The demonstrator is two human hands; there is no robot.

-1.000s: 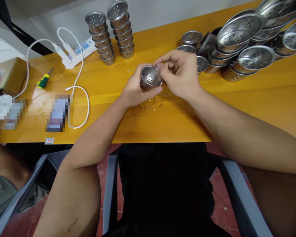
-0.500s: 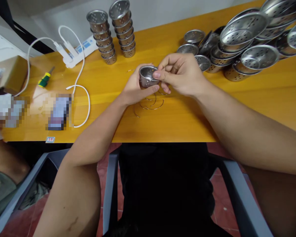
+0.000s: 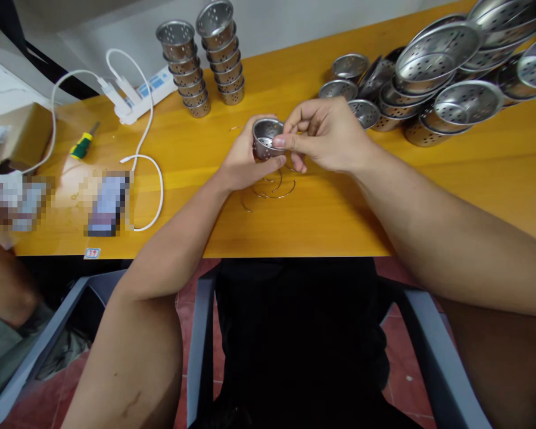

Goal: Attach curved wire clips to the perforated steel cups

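My left hand (image 3: 243, 158) is wrapped round a small perforated metal cup (image 3: 263, 148), its thumb along the near side and the open mouth facing up. At the cup's right rim, my right hand (image 3: 324, 134) is closed in a pinch, the thumb tip reaching over the opening. Whatever lies between those fingertips is hidden. Beneath the hands, several thin curved wires (image 3: 282, 195) lie on the wooden table (image 3: 330, 226), partly covered by my fingers.
Two stacks of perforated cups (image 3: 187, 71) stand by the wall. A heap of larger and smaller perforated cups (image 3: 469, 104) fills the back right. Leftward are a power strip (image 3: 149, 92) with white cables, a screwdriver (image 3: 83, 145), a phone (image 3: 109, 202), a cardboard box (image 3: 33, 134) and another person's arm (image 3: 0, 274).
My right thumb has shifted slightly left, further over the cup's opening. The left hand keeps its hold on the cup. The other person's hand at far left has moved a little.
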